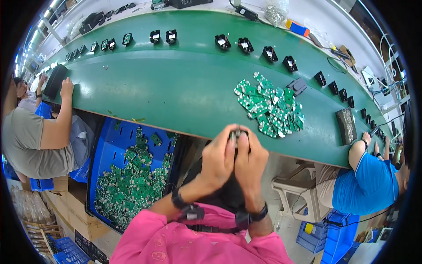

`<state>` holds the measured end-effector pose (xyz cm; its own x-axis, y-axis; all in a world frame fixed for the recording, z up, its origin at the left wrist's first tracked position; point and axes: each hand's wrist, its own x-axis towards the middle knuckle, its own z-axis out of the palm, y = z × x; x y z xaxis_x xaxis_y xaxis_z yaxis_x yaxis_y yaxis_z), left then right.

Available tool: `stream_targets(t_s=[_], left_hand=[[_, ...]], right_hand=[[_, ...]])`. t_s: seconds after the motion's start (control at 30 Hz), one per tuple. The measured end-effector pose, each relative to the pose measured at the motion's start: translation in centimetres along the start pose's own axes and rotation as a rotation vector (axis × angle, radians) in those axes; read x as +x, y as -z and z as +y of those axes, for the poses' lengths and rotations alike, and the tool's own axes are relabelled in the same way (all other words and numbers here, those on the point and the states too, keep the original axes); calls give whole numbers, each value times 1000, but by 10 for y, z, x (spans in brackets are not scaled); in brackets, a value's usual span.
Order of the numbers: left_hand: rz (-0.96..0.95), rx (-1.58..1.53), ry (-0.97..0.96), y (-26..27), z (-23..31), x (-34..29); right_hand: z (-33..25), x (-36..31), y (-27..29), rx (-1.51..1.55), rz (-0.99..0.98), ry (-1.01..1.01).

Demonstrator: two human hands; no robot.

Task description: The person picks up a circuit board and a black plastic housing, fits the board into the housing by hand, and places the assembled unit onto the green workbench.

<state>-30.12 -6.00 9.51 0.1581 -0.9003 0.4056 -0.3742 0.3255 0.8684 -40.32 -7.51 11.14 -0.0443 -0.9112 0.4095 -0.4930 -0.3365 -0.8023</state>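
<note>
Left grip [217, 154] and right grip [252, 159]: positioned side by side at the near edge of the green desk [167, 83]; fingers of both are curled inward, with no more opening than the workpiece takes up; both have hold of one small dark part [238, 133], located between the thumbs and fingertips; its full shape is hidden by the fingers.

Beyond the grip and to its right: a loose pile of green circuit boards [268, 108] on the desk; a dark grey housing [297, 86] lies just beside the far right of the pile; farther from the grip, a spaced line of black housings [269, 54] runs along the far side.

Left of the grip and below desk level: a blue bin [105, 134] containing many loose boards [132, 185].

Well to the right of the grip: a dark block [346, 126] on the desk; a person in a blue shirt [369, 180] sits beyond it; well to the left, a person in a grey shirt [35, 143] sits at the same desk.
</note>
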Motion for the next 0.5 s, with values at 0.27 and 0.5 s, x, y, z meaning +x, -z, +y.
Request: stream_targets(t_s=[0.27, 0.5], left_hand=[[-218, -248, 262, 15, -20, 24], [-454, -509, 288, 38, -5, 22]], right_hand=[[6, 7, 18, 523, -341, -462], [1, -2, 21, 428, -292, -360]])
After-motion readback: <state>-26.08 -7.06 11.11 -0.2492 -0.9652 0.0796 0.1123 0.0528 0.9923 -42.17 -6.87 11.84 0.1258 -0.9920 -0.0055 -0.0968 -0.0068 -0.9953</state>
